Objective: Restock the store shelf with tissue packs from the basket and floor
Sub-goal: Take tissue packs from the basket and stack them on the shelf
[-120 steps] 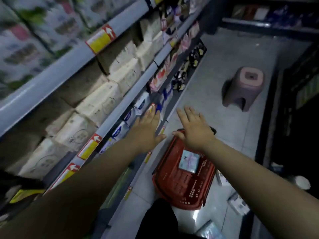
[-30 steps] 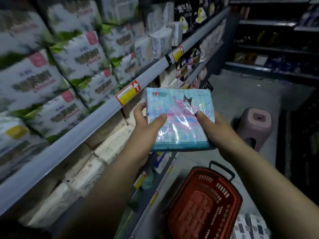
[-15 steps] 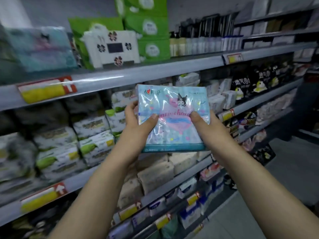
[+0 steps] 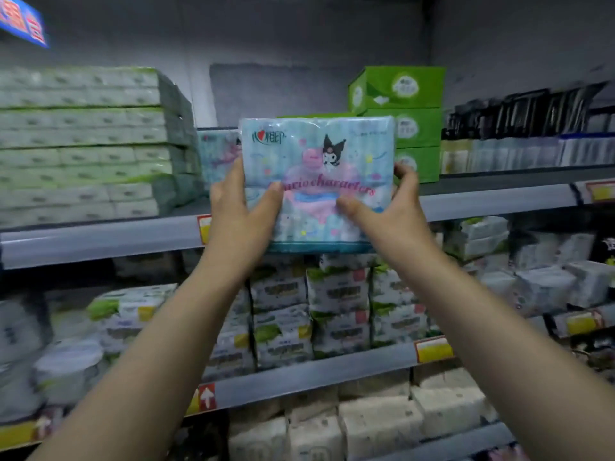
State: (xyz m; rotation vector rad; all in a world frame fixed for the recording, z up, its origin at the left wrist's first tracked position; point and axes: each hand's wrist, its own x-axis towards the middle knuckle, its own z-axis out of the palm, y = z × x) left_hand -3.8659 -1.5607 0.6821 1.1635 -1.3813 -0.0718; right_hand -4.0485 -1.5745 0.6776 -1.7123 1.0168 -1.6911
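1. A blue cartoon-print tissue pack (image 4: 317,181) is held upright in front of the top shelf (image 4: 100,239), its lower edge just below that shelf's front rail.
2. It is gripped from both sides: the left hand (image 4: 241,214) is clamped on its left edge, thumb across the face; the right hand (image 4: 387,207) is clamped on its right edge, fingertips curled behind.
3. The placing step is judged to be in hand.
4. A matching pack (image 4: 218,158) is seen on the top shelf, just behind and left of the held one, beside the green-banded tissue stack (image 4: 86,144).
5. Next, a slight lift and a push rearward are called for, into the gap before the green boxes (image 4: 412,111).
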